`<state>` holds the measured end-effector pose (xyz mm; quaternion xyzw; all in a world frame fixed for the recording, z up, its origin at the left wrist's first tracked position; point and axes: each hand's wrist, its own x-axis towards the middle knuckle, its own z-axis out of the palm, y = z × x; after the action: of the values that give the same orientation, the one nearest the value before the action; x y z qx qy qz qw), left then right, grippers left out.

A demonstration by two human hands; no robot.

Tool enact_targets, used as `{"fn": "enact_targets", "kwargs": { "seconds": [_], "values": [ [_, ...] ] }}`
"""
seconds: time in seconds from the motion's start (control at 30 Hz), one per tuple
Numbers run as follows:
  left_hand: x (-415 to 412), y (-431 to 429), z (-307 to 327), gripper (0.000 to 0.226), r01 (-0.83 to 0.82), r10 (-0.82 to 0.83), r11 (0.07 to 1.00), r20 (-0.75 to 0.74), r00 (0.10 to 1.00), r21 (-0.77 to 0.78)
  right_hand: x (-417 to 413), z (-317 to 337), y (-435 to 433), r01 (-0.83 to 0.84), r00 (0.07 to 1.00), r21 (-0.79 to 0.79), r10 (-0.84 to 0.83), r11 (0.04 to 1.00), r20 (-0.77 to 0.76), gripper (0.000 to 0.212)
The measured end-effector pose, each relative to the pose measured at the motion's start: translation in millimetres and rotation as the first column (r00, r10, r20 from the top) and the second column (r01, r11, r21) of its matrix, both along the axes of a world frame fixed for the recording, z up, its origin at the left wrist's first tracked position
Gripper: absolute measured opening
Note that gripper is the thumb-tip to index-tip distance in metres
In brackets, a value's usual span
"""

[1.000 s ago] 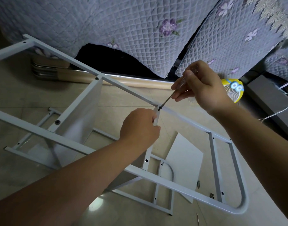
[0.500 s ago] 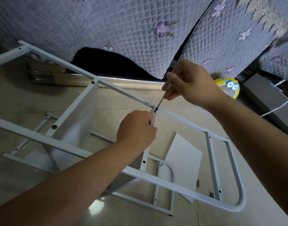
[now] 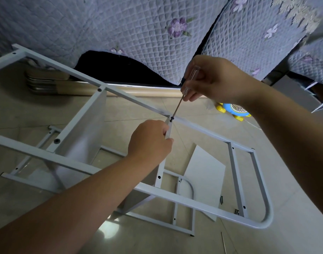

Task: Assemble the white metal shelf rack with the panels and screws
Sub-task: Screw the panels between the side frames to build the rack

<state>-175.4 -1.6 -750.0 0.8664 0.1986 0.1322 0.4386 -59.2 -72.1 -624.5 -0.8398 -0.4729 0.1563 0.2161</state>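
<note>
Head view: right hand fingers, clamped on the screwdriver, have twisted it, clear handle now showing; black screw sits just below them, likely seating; left hand fingers pinch the shelf panel against the rack rail.

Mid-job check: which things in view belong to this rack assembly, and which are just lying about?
In the job: screwdriver in right hand; screw under its tip; shelf panel gripped by left hand; white frame; loose panel and spare screws on the floor.
Lying about: toy fan; quilted bedcover.
</note>
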Motion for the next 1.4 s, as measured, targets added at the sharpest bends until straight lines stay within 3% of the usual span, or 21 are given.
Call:
{"fn": "enact_targets", "kwargs": {
  "seconds": [0.2,0.37,0.63,0.77,0.83,0.9,1.03,1.17,1.27,1.4],
  "values": [
    [1,-1,-1,0.01,0.012,-0.012,1.0,-0.026,1.0,0.006,4,8,-7,-0.073,0.997,-0.101,0.076,0.992,0.019,0.017],
    [0,-1,-2,0.025,0.01,-0.01,1.0,0.011,1.0,0.007,6,0,-10,-0.044,0.998,-0.072,0.041,0.996,-0.043,0.031],
    [0,-1,-1,0.024,-0.015,0.015,1.0,-0.017,1.0,-0.006,9,2,-14,-0.04,0.999,-0.027,0.039,0.999,-0.036,0.034],
    [1,0,-1,0.006,-0.007,0.007,1.0,-0.038,0.999,-0.004,10,2,-15,-0.051,0.998,-0.053,0.049,0.997,-0.032,0.036],
    [1,0,-1,0.013,0.005,-0.005,1.0,-0.043,0.999,0.0,9,2,-14,-0.05,0.998,-0.055,0.049,0.997,-0.029,0.036],
    [0,0,-1,0.005,0.006,-0.006,1.0,-0.022,1.0,-0.007,10,2,-14,-0.045,0.999,-0.053,0.043,0.998,-0.032,0.035],
    [1,0,-3,0.024,-0.004,0.004,1.0,0.009,1.0,0.001,12,0,-12,-0.022,0.998,-0.042,0.02,0.999,-0.06,0.034],
    [0,-1,-4,0.022,-0.004,0.004,1.0,0.009,1.0,-0.013,10,2,-9,-0.036,0.998,-0.06,0.032,0.998,-0.061,0.034],
    [0,-1,-3,0.005,-0.003,0.003,1.0,0.009,1.0,-0.018,6,3,-8,-0.066,0.997,-0.062,0.064,0.996,-0.032,0.033],
    [2,0,-5,0.017,-0.005,0.005,1.0,-0.011,1.0,-0.007,1,4,-10,-0.106,0.993,-0.081,0.109,0.991,0.035,0.025]
  ]
}}
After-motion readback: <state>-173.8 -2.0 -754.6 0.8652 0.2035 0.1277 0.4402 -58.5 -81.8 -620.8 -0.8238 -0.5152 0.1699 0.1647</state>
